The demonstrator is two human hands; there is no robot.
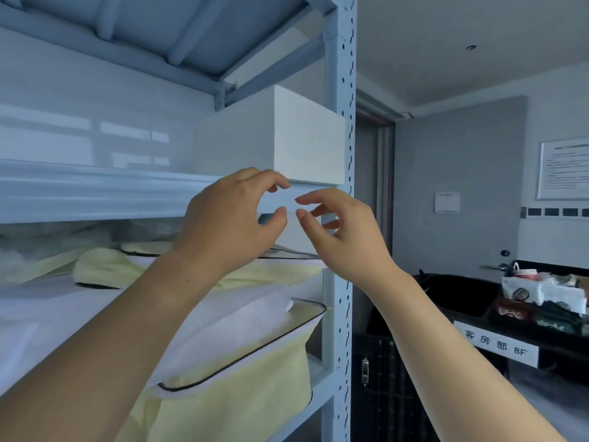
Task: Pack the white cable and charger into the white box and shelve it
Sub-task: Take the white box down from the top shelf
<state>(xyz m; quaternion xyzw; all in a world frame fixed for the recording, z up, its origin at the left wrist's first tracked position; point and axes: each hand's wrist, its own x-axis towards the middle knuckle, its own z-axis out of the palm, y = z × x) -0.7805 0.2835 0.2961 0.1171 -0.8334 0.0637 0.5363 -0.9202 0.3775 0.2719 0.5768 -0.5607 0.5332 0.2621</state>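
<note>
- Box [306, 145]: white and closed on the sides I can see. It stands on the upper shelf [95, 193] at the far right end, just beside the post [341, 90]. Its front face is close to the shelf's front lip.
- Cable and charger: neither is visible. My judgement is that they are inside the box, but this cannot be confirmed from here.
- Left hand [229, 224]: in front of the shelf lip, under the box's lower left corner. The fingers are loosely curled, the thumb is apart from them, and the grip is empty. The fingertips are near the corner, but I cannot tell if they touch it.
- Right hand [344, 231]: just beside the left hand and below the box. The fingers are spread and slack, with nothing in the grip.
- Step in hand (judgement): final seating of the box and letting go. The task looks all but done.
- How to do it well:
  - Check that the whole base bears on the shelf and that no edge overhangs the lip.
  - If it overhangs, press the front face with flat fingers and slide the box straight back.
  - Keep the box square to the post so that it does not wedge or twist.
  - Bring the hands down and away without hooking the box's lower edge.
- Risk (judgement): a box left near the lip could be knocked off in passing.
- Below: pale yellow bags [239, 378] with white linen on the lower shelf.
- Right, well apart: a black cart [462, 298] carrying a label and some packages.
</note>
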